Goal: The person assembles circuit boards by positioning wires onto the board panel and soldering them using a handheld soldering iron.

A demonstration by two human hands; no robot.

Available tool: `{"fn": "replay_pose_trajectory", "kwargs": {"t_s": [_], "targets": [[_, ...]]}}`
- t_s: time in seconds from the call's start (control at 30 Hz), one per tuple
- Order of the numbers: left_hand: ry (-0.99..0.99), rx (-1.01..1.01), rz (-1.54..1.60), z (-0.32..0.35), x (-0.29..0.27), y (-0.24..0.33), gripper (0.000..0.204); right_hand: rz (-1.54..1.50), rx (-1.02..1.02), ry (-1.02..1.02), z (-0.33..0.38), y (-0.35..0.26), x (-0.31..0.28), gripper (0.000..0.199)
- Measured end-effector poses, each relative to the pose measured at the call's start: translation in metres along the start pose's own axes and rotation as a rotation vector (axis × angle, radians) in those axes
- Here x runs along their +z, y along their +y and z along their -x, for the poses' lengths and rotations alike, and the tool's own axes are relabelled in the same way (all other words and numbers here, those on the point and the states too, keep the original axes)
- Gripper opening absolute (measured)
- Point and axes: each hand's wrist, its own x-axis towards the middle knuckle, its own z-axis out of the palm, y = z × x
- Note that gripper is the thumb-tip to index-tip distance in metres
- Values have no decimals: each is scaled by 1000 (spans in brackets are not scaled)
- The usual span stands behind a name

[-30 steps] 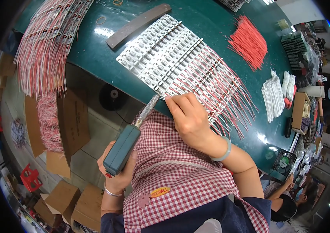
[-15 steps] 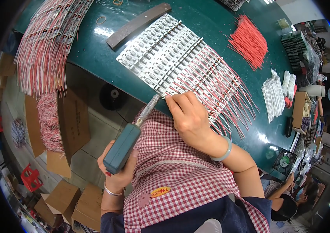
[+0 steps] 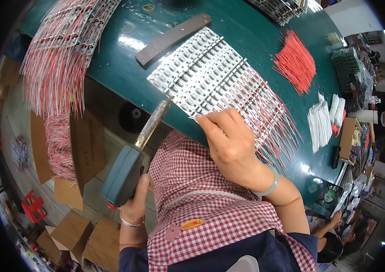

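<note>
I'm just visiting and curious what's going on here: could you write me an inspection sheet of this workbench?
Surface: dark green table.
Job's things: soldering iron; white strips with red wires.
Clutter: grey bar; loose red wires; white wires; rubber bands.
Grips: left hand holds the iron; right hand pinches a wire at the strips.
Cables: finished wired strips overhang the edge.
Surroundings: cardboard boxes.

Dark green table (image 3: 256,41): white strip rows (image 3: 201,72), grey flat bar (image 3: 173,38), red wire pile (image 3: 295,61), white wire bundles (image 3: 320,124).
</note>
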Motion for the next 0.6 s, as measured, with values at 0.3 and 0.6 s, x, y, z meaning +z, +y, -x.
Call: {"fn": "replay_pose_trajectory", "kwargs": {"t_s": [0.3, 0.6], "targets": [[-95, 42, -143, -9, -3, 12, 39, -48, 8, -18, -21, 5, 37, 36], [-76, 120, -196, -17, 4, 11, 29, -37, 25, -38, -22, 3, 41, 35]]}}
